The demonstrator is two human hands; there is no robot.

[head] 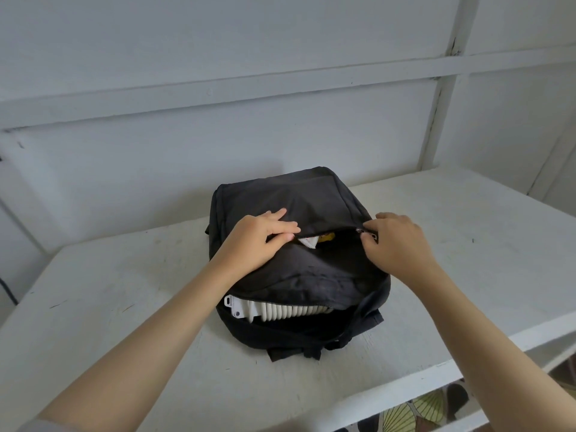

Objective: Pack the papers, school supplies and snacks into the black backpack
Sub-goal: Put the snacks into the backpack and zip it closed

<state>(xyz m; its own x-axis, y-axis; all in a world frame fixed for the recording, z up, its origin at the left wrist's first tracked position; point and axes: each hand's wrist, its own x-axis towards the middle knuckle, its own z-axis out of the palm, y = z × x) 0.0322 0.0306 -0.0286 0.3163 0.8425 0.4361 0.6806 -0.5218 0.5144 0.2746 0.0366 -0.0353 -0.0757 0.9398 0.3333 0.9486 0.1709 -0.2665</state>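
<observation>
Now, my left hand (258, 241) pinching the pocket edge (336, 226) of the black backpack (311, 198) at 9 o'clock, right hand (399, 244) at 3 o'clock clamped on the zipper pull (371, 236).

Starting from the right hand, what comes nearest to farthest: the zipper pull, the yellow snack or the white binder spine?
1. Zipper pull: pinched by the right hand.
2. Yellow snack: in the backpack pocket, leftward.
3. White binder spine: lower opening, nearest the person.

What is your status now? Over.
Left hand grips front pocket, right hand pinches zipper pull. Black backpack on table, pocket and main compartment open. Snack packet pokes out in zipper's path.
</observation>
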